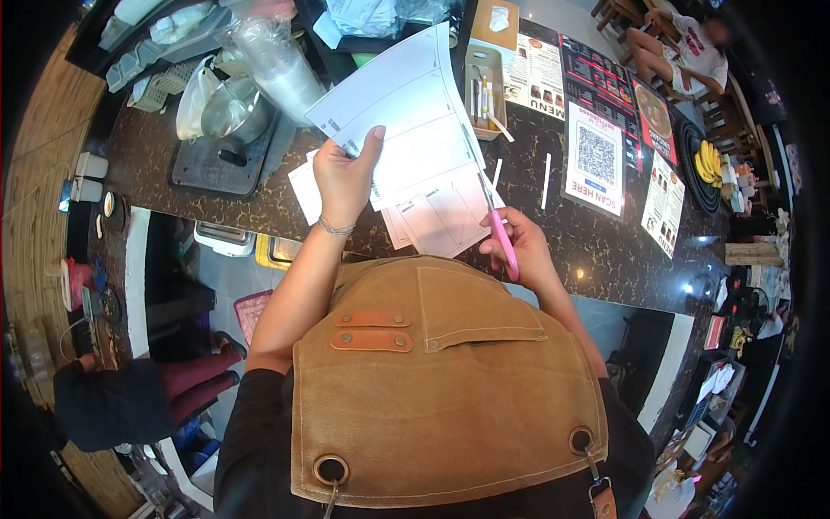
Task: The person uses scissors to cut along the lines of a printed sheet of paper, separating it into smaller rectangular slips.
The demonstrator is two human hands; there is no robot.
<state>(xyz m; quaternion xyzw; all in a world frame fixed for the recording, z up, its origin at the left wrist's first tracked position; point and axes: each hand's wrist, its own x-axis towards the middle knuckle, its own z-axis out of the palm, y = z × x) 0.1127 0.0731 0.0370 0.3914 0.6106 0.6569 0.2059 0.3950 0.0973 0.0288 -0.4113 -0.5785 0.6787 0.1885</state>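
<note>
My left hand grips a white printed sheet by its left side, thumb on top, and holds it raised above the counter. Ruled lines divide the sheet into sections. In my right hand is a pair of scissors with pink handles. Their blades point away from me and lie along the sheet's right edge; whether they are parted is too fine to tell. Below the raised sheet, more printed papers rest on the counter, partly covered. Narrow paper strips lie to the right of the scissors.
The dark marbled counter carries a pen tray, laminated menus and a QR-code sign. At left are a metal pot, a black board and stacked plastic cups. One person stands at left; another sits far right.
</note>
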